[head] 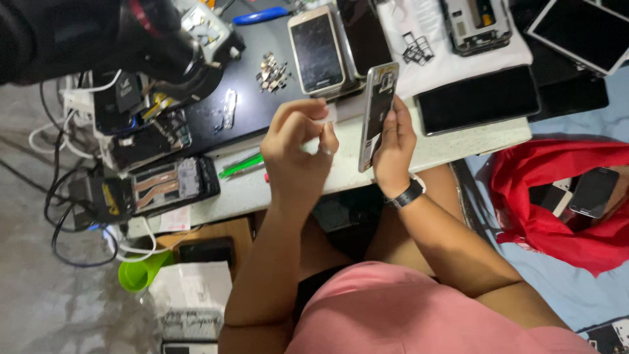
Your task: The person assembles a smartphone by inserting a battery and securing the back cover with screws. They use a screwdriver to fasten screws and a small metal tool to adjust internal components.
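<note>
**Two hands, one opened phone**

The right hand (pixel 395 149) has its grip around an opened phone frame (pixel 378 111), held up on its edge above the white surface (pixel 452 141). The left hand (pixel 298 147) is just beside it, its fingers pinched tight on something too small to make out. A gold phone (pixel 317 49) lies behind on the surface, near a green tool (pixel 240 165).

I see even, rather bright light; the big dark round object (pixel 98 33) at top left is blurred, and the edges bend slightly.
</note>
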